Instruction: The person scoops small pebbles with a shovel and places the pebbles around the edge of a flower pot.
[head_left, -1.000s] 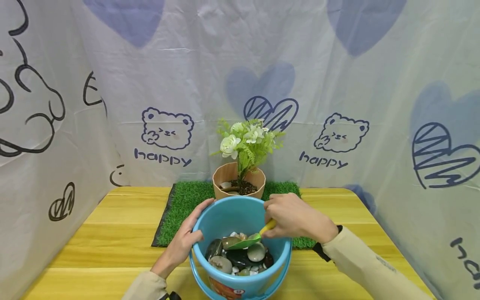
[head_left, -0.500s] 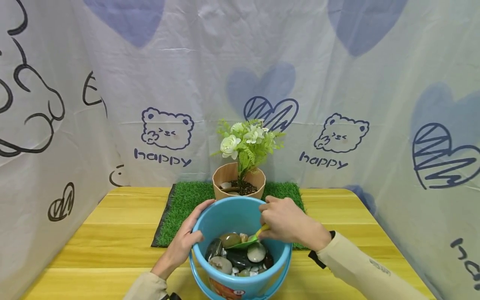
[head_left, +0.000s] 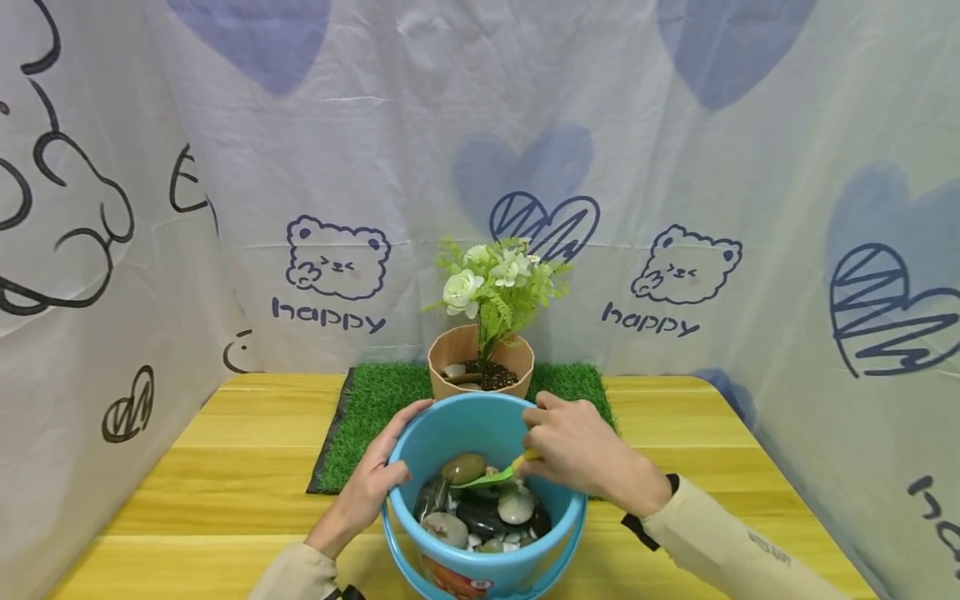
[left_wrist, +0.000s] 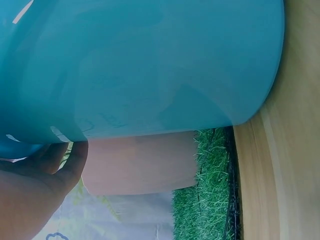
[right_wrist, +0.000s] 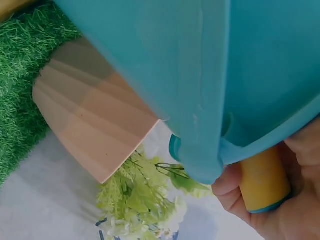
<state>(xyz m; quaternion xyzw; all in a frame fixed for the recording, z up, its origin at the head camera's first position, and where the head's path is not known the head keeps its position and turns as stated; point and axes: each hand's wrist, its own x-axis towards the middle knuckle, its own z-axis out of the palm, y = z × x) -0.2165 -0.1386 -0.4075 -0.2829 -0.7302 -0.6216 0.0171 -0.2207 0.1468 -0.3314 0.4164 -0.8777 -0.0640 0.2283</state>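
- Scoop [head_left: 489, 479] and brown stone [head_left: 463, 468]: both sit slightly farther toward the far wall of the bucket [head_left: 465, 425] than half a second earlier; the hands and bucket hold nearly the same places.
- Worktop [head_left: 247, 467], wood-grained, extending beneath the whole arrangement.
- Left hand [head_left: 369, 479]: thumb over the bucket's rim, fingers stretched along its outer side, so that the rim is held between them.
- Mat [head_left: 378, 400] of green turf, behind and partly hidden by the bucket.
- Bucket, blue and upright at the near part of the worktop, its bail hanging at the front. Within, left to right: grey stone [head_left: 444, 528], black stone [head_left: 480, 518], pale stone [head_left: 516, 503], with small white pebbles between.
- Pot [head_left: 452, 354] on the mat, just beyond the bucket, bearing white flowers [head_left: 487, 287].
- Scoop inside the bucket, its green blade meeting the brown stone; whether it bears the stone's weight cannot be told.
- Right hand [head_left: 581, 442]: above the bucket's right side, fingers closed around the scoop's yellow handle.
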